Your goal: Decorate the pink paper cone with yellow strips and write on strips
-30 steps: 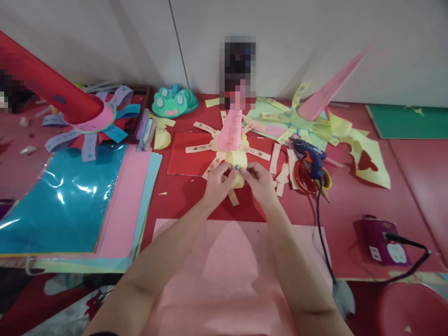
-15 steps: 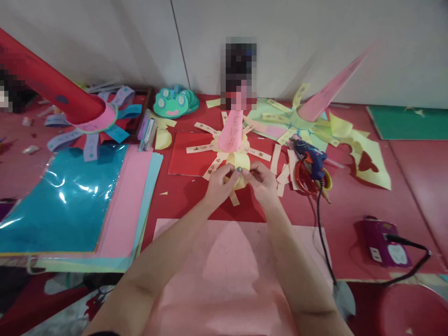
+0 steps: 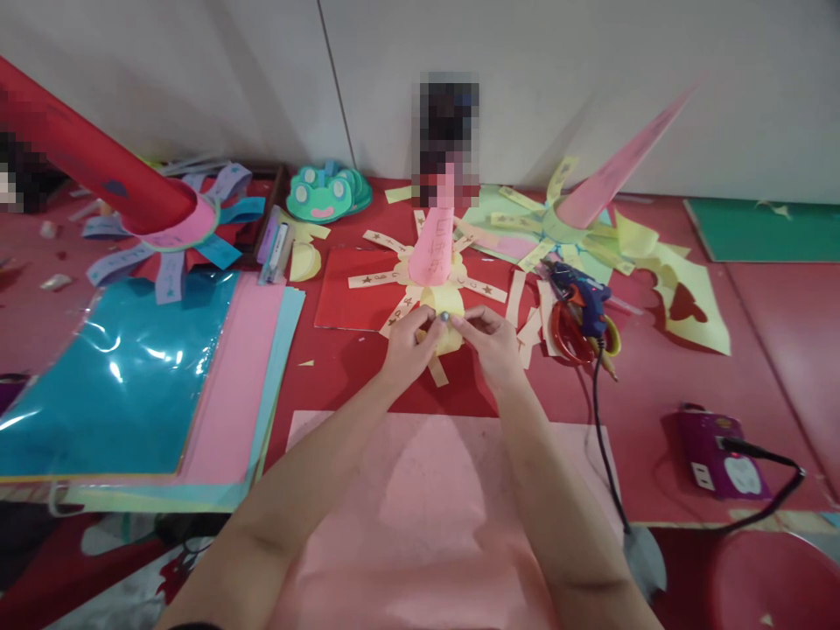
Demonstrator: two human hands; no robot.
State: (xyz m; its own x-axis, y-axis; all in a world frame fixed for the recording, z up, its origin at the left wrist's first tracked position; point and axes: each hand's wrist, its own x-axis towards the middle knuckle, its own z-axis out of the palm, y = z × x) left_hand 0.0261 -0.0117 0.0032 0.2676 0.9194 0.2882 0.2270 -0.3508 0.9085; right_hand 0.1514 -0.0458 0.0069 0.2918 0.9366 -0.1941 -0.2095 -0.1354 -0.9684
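Note:
At the center of the table, a loop of yellow paper (image 3: 444, 300) stands between my hands. Thumb and fingers of my left hand (image 3: 410, 343) pinch its left side, and my right hand (image 3: 491, 344) pinches its right side. A small dark round piece (image 3: 444, 316) sits between my two thumbs; what it is I cannot make out. Just behind stands a pink paper cone (image 3: 433, 249) with writing, on a yellow scalloped base. Paper strips (image 3: 484, 289) with stars and letters spread out around the cone, over a red sheet (image 3: 341, 302).
To the right lie a blue glue gun (image 3: 587, 302) with a cord, red-handled scissors (image 3: 570, 337) and a purple power box (image 3: 722, 459). Another pink cone (image 3: 623, 166) leans behind. Left are a red paper tube (image 3: 105, 157), green frog cutouts (image 3: 321, 194) and a blue packet (image 3: 131, 376).
The yellow loop and the thumbs have shifted very slightly left, and the right fingertips sit a little differently on the paper. The rest looks the same.

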